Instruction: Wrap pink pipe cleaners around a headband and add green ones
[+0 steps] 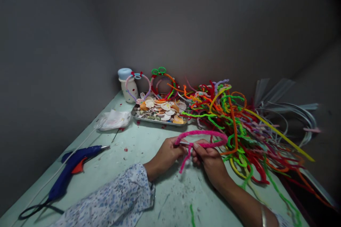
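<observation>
A hoop wrapped in bright pink pipe cleaner (201, 133) is held up between my two hands above the table. At its near left side a short stretch of bare whitish band shows, and a loose pink pipe cleaner end (185, 163) hangs down from there. My left hand (169, 154) is closed on the hoop's left side; its fingertips are partly hidden. With thumb and fingers, my right hand (210, 159) pinches the near side of the hoop, just right of the hanging end.
A metal tray (160, 123) of shells stands behind my hands. Finished decorated hoops (149, 85) and a lidded jar (129, 87) are near the wall. Tangled pipe cleaners (237, 124) and clear plastic strips (306, 124) lie right; a blue glue gun (71, 170) with cord lies left.
</observation>
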A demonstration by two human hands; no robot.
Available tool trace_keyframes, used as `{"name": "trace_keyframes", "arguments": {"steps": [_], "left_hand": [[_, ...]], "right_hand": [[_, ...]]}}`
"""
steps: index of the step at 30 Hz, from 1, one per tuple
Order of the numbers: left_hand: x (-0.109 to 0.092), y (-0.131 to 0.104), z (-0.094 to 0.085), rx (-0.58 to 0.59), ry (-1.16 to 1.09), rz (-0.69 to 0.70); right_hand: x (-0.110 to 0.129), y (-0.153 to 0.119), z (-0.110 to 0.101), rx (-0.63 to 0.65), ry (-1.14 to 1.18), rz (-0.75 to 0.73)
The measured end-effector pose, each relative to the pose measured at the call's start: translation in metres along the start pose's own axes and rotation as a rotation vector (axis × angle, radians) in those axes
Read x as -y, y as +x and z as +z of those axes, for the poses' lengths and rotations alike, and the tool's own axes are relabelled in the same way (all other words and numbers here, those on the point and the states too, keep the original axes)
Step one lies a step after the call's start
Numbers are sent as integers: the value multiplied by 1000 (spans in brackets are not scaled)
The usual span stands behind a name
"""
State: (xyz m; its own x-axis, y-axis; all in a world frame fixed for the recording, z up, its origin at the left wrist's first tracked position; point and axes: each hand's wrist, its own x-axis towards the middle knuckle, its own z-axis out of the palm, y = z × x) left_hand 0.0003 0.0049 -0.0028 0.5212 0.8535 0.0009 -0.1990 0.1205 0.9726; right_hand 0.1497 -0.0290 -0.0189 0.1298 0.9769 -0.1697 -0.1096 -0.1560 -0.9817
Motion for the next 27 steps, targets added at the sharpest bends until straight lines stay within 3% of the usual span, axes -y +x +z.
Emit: {"name": "trace_keyframes", "arguments": {"steps": [7,14,21,27], "left_hand": [[1,0,7,-95,-3,5],[10,-1,2,-225,181,73],[12,-2,-3,-249,440,195],[11,-2,-4,-250,499,222]], "right_hand": [[5,-1,1,5,7,24],[3,0,1,42,8,-14],[2,0,1,58,26,-8],[3,-1,1,47,13,24]]}}
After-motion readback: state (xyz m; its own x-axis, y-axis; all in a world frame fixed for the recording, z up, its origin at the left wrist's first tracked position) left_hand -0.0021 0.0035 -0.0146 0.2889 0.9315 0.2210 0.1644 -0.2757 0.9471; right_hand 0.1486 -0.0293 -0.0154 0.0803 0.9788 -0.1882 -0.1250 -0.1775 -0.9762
